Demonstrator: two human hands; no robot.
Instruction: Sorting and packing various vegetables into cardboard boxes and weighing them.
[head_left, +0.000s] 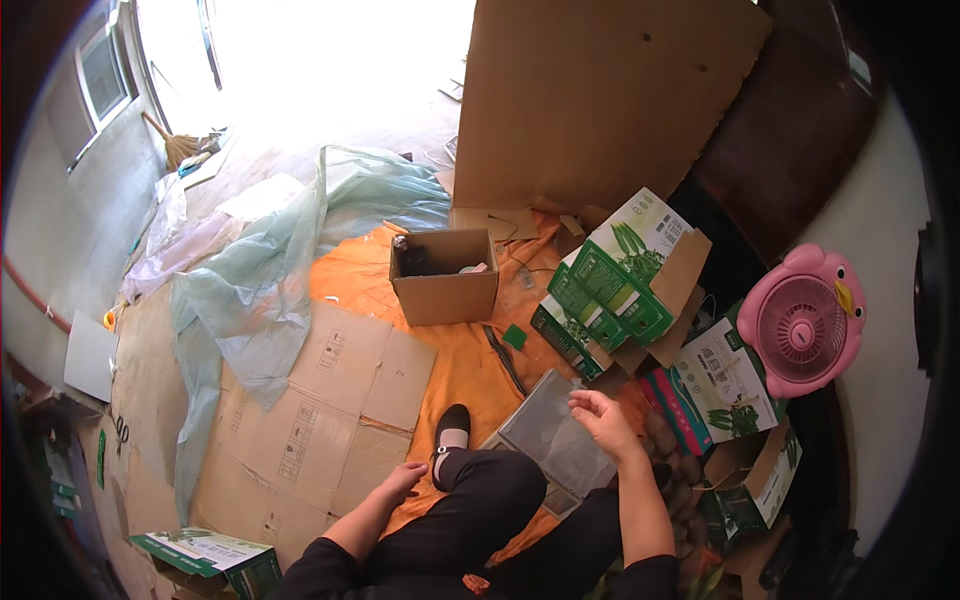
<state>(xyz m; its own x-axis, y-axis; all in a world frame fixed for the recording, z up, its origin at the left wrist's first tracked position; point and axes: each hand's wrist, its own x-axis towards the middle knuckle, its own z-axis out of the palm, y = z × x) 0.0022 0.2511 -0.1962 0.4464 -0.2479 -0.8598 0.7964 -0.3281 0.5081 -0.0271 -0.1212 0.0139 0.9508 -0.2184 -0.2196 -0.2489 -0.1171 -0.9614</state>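
Note:
My left hand (403, 481) hangs beside my left knee, fingers loosely apart and nothing visible in them. Its nearest neighbour is a flattened cardboard sheet (300, 420) on the floor. Above a translucent grey plastic panel (560, 430) in front of my right leg, my right hand (603, 420) is raised with its fingers loosely bent. No object shows in it, and whether it touches the panel I cannot tell. Farther ahead, an open brown cardboard box (447, 298) stands on an orange sheet (355, 270), with dark and pale items inside.
Green-and-white printed cartons (625, 270) lie piled on the right, near a pink animal-shaped fan (803, 325). A tall cardboard sheet (600, 100) stands behind. Pale green plastic film (250, 290) drapes across the left floor. Scissors (122, 432) lie far left; another carton (210, 555) sits lower left.

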